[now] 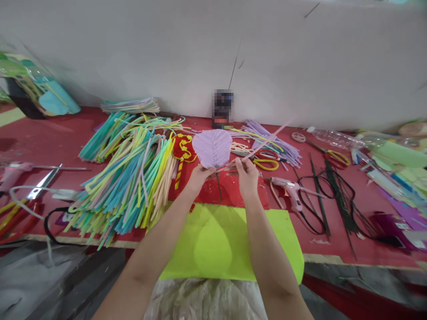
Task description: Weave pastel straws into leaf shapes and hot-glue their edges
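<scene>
My left hand [202, 174] pinched ribbed lilac chenille leaf [212, 148], right hand [247, 174] thin pink strip [271, 139]; probably attaching, next needed alignment.

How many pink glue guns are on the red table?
2. The right glue gun lies right of the lilac leaf piece; the left glue gun, cut off by the picture edge, is near large scissors. More may be hidden.

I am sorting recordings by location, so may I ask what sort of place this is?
Probably a handicraft workspace, perhaps a small workshop: piles of pastel pipe cleaners, pink hot-glue guns and scissors lie on a red tabletop.
</scene>
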`<state>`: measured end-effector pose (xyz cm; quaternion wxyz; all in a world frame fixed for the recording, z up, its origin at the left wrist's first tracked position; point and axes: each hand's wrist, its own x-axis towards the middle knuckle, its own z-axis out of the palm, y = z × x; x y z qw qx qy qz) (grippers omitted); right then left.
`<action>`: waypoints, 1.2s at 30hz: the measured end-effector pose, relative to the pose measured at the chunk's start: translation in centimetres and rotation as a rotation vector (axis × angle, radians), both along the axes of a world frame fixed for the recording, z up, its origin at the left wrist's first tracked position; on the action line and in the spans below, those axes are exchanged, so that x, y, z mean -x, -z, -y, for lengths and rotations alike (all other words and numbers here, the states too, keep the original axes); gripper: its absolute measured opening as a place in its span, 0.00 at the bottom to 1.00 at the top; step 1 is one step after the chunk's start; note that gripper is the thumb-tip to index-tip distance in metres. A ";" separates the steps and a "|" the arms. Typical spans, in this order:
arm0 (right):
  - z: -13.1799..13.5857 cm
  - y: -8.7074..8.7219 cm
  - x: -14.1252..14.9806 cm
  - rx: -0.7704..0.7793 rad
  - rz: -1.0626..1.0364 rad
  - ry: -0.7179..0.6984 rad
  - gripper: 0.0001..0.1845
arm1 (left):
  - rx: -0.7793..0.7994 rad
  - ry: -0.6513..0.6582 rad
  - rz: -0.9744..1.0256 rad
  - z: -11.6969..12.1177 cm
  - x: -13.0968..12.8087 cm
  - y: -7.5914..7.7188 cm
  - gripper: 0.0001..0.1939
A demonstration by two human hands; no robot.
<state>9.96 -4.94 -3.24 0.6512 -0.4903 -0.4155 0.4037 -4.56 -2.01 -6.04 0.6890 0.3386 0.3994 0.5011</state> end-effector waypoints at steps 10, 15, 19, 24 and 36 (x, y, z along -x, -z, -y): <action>0.0 0.0 0.0 0.010 0.029 0.029 0.16 | -0.021 0.006 -0.036 0.1 0.0 0.1 0.21; 0.1 -0.2 0.1 0.021 0.005 0.034 0.15 | -0.024 -0.018 -0.029 0.0 -0.2 0.2 0.22; 0.1 -0.2 0.1 0.026 0.008 0.039 0.15 | -0.023 -0.028 -0.042 0.0 -0.2 0.3 0.22; 0.0 0.0 0.1 0.014 0.034 0.066 0.16 | -0.022 -0.023 -0.048 0.0 0.0 0.4 0.21; 0.1 0.0 0.4 -0.001 -0.030 0.060 0.17 | -0.048 -0.082 -0.092 -0.3 -0.2 0.5 0.22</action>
